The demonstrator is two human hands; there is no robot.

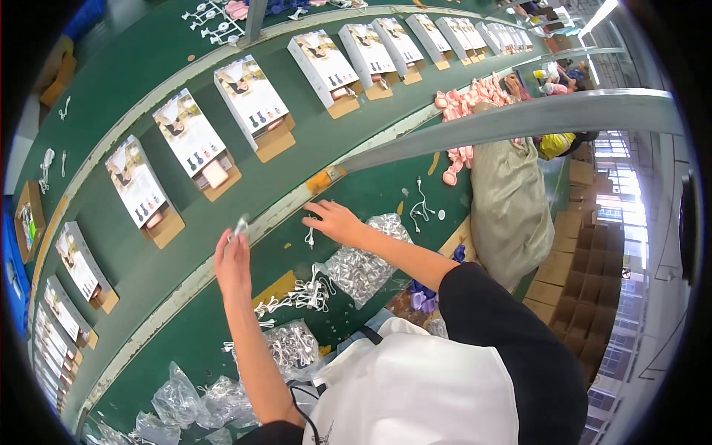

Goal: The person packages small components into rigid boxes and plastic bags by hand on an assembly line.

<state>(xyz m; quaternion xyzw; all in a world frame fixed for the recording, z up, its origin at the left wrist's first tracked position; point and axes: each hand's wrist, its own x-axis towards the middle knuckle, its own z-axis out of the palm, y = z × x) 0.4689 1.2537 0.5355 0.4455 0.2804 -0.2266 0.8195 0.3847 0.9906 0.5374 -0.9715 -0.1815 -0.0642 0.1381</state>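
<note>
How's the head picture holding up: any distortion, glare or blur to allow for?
Head view: the white conveyor rail bends toward the rim, and the corners go black; the windows and ceiling light glare at the right; the clear plastic bag glints; the small shiny item in the left hand is too blurred to identify.

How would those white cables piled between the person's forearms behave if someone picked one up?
The white cables look bendy, as they lie curved; probably light, being so thin; and one might snag its neighbours, since they overlap.
</note>
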